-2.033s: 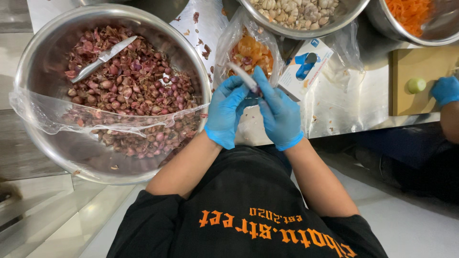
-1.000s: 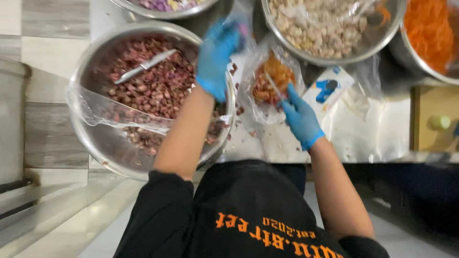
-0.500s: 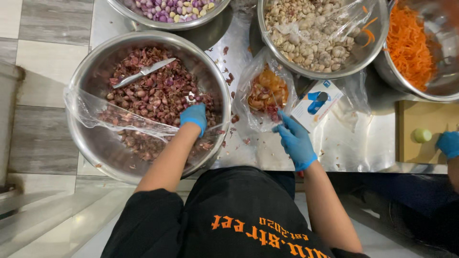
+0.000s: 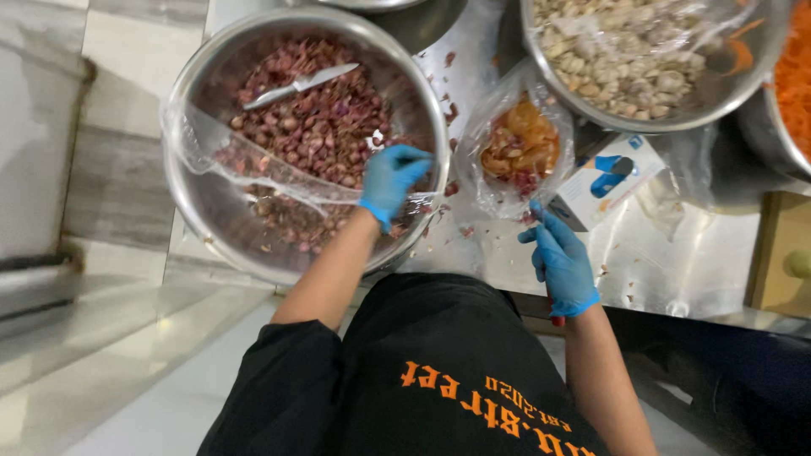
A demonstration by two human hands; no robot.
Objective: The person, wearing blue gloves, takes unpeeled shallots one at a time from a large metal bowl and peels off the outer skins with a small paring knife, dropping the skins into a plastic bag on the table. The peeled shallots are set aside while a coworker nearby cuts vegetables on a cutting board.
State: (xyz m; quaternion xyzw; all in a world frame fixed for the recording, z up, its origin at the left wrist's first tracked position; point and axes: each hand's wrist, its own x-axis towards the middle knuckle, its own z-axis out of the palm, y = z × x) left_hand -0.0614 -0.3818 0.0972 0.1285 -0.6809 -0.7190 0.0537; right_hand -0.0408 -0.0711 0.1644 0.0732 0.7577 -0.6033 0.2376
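A large steel bowl [image 4: 198, 211] holds several small red shallots [image 4: 312, 127], with a knife [image 4: 300, 84] lying on top of them. My left hand [image 4: 393, 177], in a blue glove, reaches over the bowl's near right rim, fingers curled down onto the shallots; whether it holds one is hidden. My right hand [image 4: 559, 263], also gloved, rests on the steel table [image 4: 642, 270] just below a clear bag of orange and red peels [image 4: 515, 152]. Its fingers are closed around what looks like a small knife, a red end showing at the wrist.
A clear plastic bag [image 4: 245, 165] hangs over the shallot bowl's rim. Behind stand a bowl of pale peeled bulbs [image 4: 634, 59] and a bowl of shredded carrot [image 4: 790, 76]. A white and blue box [image 4: 608, 177] lies beside the peel bag. A wooden board [image 4: 773, 253] sits at the right.
My left hand came down from the far side of the table into the shallot bowl's near rim. My right hand drew back from the peel bag toward the table edge.
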